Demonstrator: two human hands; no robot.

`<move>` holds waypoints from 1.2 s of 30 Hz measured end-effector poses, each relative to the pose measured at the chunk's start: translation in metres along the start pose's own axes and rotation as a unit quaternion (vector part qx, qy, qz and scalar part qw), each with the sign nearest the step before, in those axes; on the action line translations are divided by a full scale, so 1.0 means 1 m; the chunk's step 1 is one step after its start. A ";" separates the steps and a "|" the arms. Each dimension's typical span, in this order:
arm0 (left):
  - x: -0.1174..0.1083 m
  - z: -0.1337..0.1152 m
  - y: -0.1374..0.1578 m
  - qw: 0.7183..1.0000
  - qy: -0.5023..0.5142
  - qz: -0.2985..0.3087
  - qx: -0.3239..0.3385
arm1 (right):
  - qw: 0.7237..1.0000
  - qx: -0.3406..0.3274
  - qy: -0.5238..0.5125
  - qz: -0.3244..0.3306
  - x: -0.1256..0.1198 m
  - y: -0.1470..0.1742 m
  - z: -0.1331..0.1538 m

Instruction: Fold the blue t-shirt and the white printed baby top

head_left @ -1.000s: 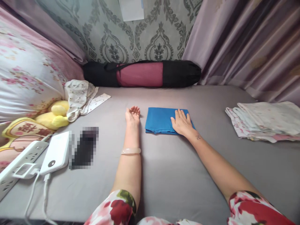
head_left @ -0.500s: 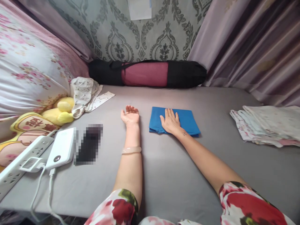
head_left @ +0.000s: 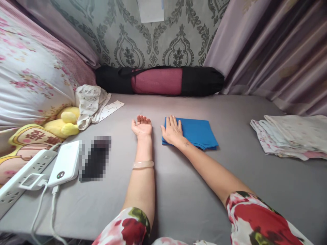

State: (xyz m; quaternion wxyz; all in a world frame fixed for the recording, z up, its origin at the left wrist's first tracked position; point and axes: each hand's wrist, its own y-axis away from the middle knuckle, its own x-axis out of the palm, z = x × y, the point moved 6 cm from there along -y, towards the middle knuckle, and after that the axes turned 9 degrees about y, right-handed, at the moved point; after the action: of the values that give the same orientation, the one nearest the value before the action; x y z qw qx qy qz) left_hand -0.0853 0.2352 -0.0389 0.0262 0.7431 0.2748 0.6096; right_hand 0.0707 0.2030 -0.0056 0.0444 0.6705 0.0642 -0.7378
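A folded blue cloth (head_left: 198, 132) lies flat on the grey sheet (head_left: 178, 190). On its left end rests my right hand (head_left: 173, 131), palm down, with the fingers stretched out. My left hand (head_left: 142, 126) lies palm up on the sheet to the left of the cloth, apart from it. Its fingers are loosely curled at the tips and nothing is in the palm. A pale bangle (head_left: 143, 164) circles the left forearm.
At left are a power strip (head_left: 24, 180), a white power bank (head_left: 65, 160) with cables, and a blurred dark object (head_left: 95, 160). Yellow plush toys (head_left: 62, 122) sit behind them. Folded cloths (head_left: 293, 136) lie at right. A long black and maroon bag (head_left: 157, 81) lies along the wall.
My right hand has slid left across the blue cloth, from its middle to its left end. My left hand keeps its place.
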 end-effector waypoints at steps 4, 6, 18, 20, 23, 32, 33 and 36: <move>0.000 0.001 -0.003 1.000 -0.016 0.017 -0.001 | 1.000 0.011 -0.010 0.012 0.010 0.000 0.001; -0.001 0.002 -0.004 1.000 0.004 0.013 -0.005 | 1.000 0.012 -0.014 0.010 0.011 0.001 0.000; 0.003 0.004 0.002 0.997 0.059 -0.010 -0.039 | 1.000 -0.005 -0.016 0.012 0.003 -0.014 0.028; 0.002 0.004 0.002 0.997 0.064 -0.013 -0.039 | 1.000 -0.001 -0.018 0.018 0.009 -0.014 0.029; 0.003 0.004 0.003 0.997 0.067 -0.017 -0.037 | 1.000 0.001 -0.026 0.013 0.015 -0.012 0.029; 0.004 0.009 0.005 0.998 0.044 -0.011 -0.043 | 0.997 -0.006 -0.077 0.024 0.006 -0.012 0.022; 0.004 0.009 0.004 0.998 0.039 -0.008 -0.045 | 0.996 -0.007 -0.085 0.020 0.003 -0.011 0.018; 0.004 0.010 0.004 0.998 0.033 -0.006 -0.046 | 0.997 0.012 -0.072 -0.015 -0.006 -0.005 -0.002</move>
State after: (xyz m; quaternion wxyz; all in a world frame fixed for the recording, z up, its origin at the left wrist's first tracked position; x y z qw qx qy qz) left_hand -0.0737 0.2365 -0.0366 0.0551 0.7186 0.2515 0.6460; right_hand 0.0720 0.2084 0.0004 0.0294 0.6148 0.0623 -0.7857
